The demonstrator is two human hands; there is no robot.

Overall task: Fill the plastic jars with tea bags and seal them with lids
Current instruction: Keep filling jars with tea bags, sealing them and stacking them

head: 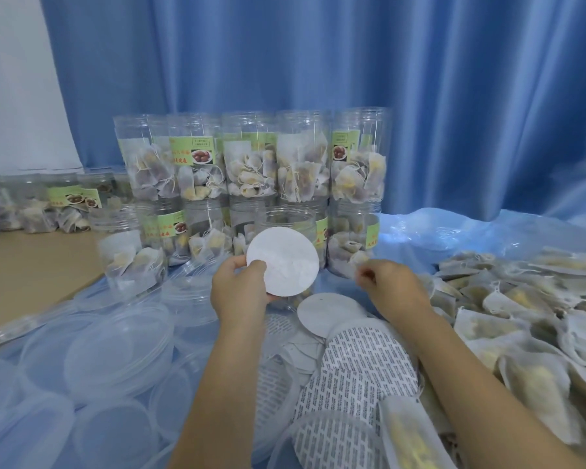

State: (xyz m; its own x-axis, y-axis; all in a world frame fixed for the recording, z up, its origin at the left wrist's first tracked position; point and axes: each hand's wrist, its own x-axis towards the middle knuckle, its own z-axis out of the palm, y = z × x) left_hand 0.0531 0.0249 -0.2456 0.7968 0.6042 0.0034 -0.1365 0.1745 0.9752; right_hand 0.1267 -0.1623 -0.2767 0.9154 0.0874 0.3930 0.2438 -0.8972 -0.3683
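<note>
Curtain (318,62): blue, fills the background.
Jars (247,157): stacked in two tiers against the curtain, holding tea bags, without lids; more lie blurred at far left.
Tea bags (521,316): loose heap at my right, beside my right forearm.
Lids (115,360): clear plastic, heaped at my lower left.
Liners (362,363): printed discs fanned between my forearms, one plain side up (329,313).
Open jar (290,220): directly ahead, partly hidden by the disc I hold.
Disc (282,261): white, round, raised before that jar.
My left hand (239,289): thumb and curled fingers pinch the disc's left edge.
My right hand (391,286): fingers curled, just right of the disc, apart from it; contents cannot be told.
</note>
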